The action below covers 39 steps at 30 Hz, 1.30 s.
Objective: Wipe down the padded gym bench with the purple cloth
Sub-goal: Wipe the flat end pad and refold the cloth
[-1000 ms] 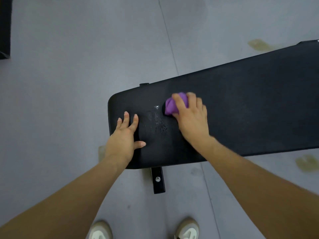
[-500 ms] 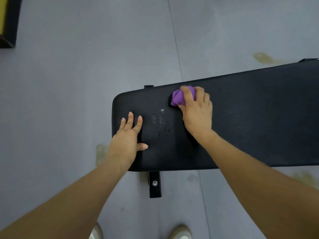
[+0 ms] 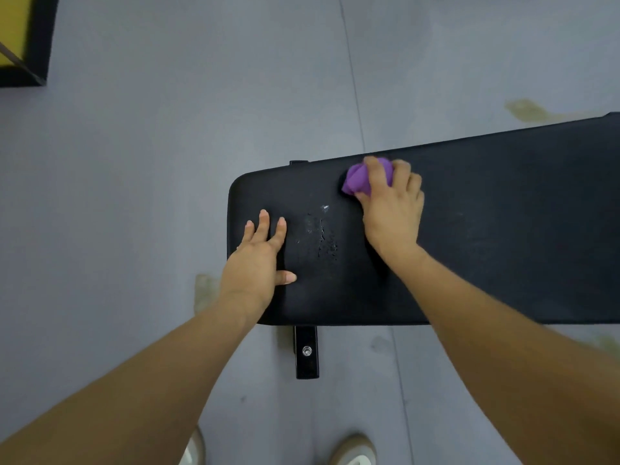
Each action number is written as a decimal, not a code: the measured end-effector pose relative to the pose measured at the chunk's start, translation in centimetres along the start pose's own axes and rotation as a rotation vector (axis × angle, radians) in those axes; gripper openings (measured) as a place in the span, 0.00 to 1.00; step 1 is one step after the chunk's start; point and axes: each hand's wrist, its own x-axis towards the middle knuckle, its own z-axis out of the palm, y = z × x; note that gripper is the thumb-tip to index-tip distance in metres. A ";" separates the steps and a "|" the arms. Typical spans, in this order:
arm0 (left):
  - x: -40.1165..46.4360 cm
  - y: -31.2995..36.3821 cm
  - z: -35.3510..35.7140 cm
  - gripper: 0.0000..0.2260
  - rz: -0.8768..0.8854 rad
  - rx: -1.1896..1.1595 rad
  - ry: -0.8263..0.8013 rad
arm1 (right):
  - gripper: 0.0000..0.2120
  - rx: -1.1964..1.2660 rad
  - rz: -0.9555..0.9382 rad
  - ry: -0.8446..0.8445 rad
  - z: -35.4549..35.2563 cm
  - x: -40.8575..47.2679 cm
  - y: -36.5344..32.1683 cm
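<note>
A black padded gym bench (image 3: 486, 229) runs from the middle of the view to the right edge, seen from above. My right hand (image 3: 392, 209) grips a bunched purple cloth (image 3: 357, 181) and holds it on the pad near the bench's far edge. My left hand (image 3: 258, 260) lies flat on the pad near its left end, fingers straight and thumb out. Between the two hands a patch of wet droplets (image 3: 322, 236) glistens on the pad.
Grey floor tiles with a few yellowish stains (image 3: 526, 109) surround the bench. A black bench foot with a bolt (image 3: 306, 351) sticks out under the near edge. A black and yellow object (image 3: 23, 38) sits at the top left. My shoes (image 3: 352, 449) show at the bottom.
My right hand has slid the purple cloth away from me, toward the bench's far edge. My left hand has stayed flat in place. The view has shifted slightly.
</note>
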 end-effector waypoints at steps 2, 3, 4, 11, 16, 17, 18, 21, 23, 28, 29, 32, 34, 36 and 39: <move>0.0 0.0 -0.1 0.41 -0.007 0.000 -0.007 | 0.24 0.024 -0.152 -0.010 0.4 -5.0 -1.0; 0.0 0.0 -0.1 0.41 -0.010 0.002 -0.008 | 0.24 0.035 -0.238 -0.026 0.4 -7.0 -1.1; 0.0 0.2 -0.1 0.41 -0.010 0.003 -0.009 | 0.24 0.021 -0.337 -0.036 0.3 -7.9 -0.8; 0.0 -0.1 0.3 0.40 0.007 -0.016 0.028 | 0.25 -0.095 -0.009 0.023 -0.9 3.1 2.6; -0.1 -0.1 0.0 0.40 0.014 -0.006 0.021 | 0.25 -0.036 0.036 0.006 0.8 -1.2 -2.2; -0.2 -0.1 -0.1 0.40 0.013 -0.007 0.016 | 0.26 -0.019 -0.052 -0.011 1.2 -3.3 -3.2; -0.1 -0.1 -0.1 0.40 0.011 -0.013 0.011 | 0.26 -0.004 -0.152 -0.018 1.3 -5.2 -3.9; -0.1 0.0 -0.2 0.40 0.007 -0.020 0.003 | 0.25 -0.030 -0.486 -0.073 1.0 -5.7 -2.8; -0.1 0.0 -0.2 0.40 0.012 -0.005 0.009 | 0.25 -0.108 -0.526 -0.049 0.6 -2.9 -0.8; 0.0 -0.2 0.1 0.40 0.029 0.018 0.025 | 0.26 -0.127 0.186 0.015 -0.9 3.7 1.7; 0.0 -0.3 0.2 0.40 0.034 0.027 0.028 | 0.25 -0.126 0.247 0.016 -0.8 3.3 0.7; 0.2 -0.4 0.3 0.40 0.041 0.034 0.045 | 0.25 -0.078 0.101 -0.011 1.1 -0.3 -4.3; 0.2 -0.4 0.3 0.40 0.042 0.026 0.051 | 0.25 -0.053 -0.127 -0.080 1.9 -2.8 -6.8; 0.0 -0.4 0.2 0.40 0.046 0.020 0.054 | 0.25 -0.075 -0.281 -0.168 1.3 -2.1 -6.1; -0.2 -0.7 0.2 0.40 0.065 0.000 0.064 | 0.26 -0.157 -0.263 -0.156 -0.2 0.6 -1.8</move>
